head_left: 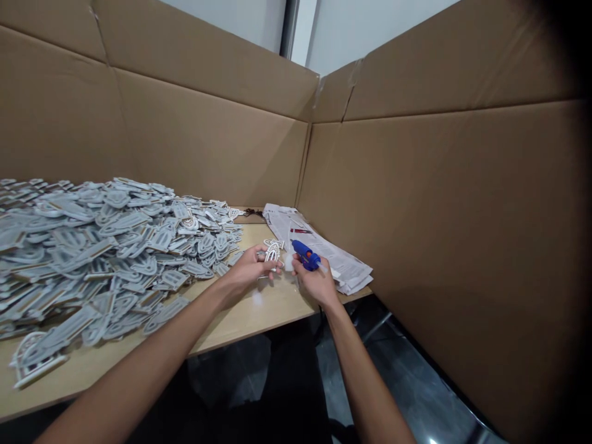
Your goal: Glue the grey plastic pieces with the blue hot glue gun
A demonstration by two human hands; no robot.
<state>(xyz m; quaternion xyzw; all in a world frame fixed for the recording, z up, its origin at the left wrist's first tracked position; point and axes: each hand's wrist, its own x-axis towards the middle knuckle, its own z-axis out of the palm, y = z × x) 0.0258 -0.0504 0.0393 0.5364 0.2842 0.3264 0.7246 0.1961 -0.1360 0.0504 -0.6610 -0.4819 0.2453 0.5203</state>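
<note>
2 hands [250, 266], glue gun [305, 254], cutout [272, 253]

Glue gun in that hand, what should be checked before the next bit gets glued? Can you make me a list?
1. Glue gun held firmly in the right hand: ok.
2. Cut-out piece gripped in the left hand: ok.
3. Nozzle close to the piece: ok, it points left toward it.
4. Fingers clear of the hot tip: cannot tell, the tip is too small to see.
5. Paper sheets lying under the gun to catch drips: ok, partly, the hands sit at their left edge.
6. Pile of pieces on the table within reach: ok.
</note>
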